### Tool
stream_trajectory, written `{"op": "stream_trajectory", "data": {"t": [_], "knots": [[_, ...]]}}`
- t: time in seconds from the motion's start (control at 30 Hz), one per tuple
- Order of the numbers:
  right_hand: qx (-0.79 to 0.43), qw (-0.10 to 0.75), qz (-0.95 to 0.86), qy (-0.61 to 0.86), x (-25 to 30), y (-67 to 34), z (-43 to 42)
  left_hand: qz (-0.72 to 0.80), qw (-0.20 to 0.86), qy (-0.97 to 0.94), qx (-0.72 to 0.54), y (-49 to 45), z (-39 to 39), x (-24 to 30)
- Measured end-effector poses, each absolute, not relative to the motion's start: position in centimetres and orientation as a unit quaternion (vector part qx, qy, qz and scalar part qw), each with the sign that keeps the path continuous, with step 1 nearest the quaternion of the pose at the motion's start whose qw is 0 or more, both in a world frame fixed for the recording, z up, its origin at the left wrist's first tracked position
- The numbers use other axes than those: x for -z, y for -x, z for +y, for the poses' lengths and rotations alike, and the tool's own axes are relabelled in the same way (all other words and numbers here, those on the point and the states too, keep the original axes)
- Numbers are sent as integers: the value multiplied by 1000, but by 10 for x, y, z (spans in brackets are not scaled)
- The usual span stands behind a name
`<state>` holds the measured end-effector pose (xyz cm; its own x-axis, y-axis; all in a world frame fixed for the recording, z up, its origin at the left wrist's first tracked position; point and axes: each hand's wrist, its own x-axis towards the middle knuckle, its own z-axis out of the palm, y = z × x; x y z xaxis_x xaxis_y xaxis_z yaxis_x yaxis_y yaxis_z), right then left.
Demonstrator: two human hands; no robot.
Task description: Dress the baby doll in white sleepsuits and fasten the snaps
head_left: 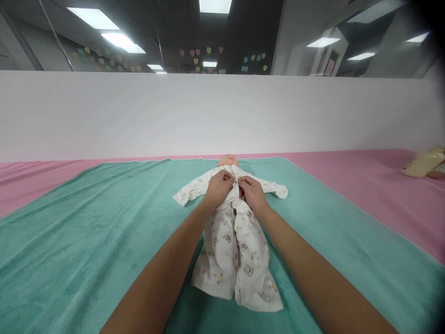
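Note:
A baby doll lies on its back, with its bald head toward the far side of a teal plush mat. It wears a white long-sleeved romper printed with small bears. The sleeves spread out to both sides, and the legs point toward me. My left hand pinches the romper's front opening at the chest. My right hand grips the opposite edge of that opening, close beside my left hand. My hands hide most of the fastening.
A pink sheet lies under and around the mat. At its far right edge is a beige padded object, partly out of frame. A low white wall runs behind the sheet, with paper hearts on glass above it.

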<state>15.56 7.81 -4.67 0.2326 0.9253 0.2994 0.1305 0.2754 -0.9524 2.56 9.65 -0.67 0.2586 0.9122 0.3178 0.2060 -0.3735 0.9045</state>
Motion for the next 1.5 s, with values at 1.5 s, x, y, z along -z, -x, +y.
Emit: {"op": "stream_trajectory", "data": {"t": [1.5], "knots": [[-310,604,-523,515,44,-152,72,393,336,-723,-458,-23,103,15]]}}
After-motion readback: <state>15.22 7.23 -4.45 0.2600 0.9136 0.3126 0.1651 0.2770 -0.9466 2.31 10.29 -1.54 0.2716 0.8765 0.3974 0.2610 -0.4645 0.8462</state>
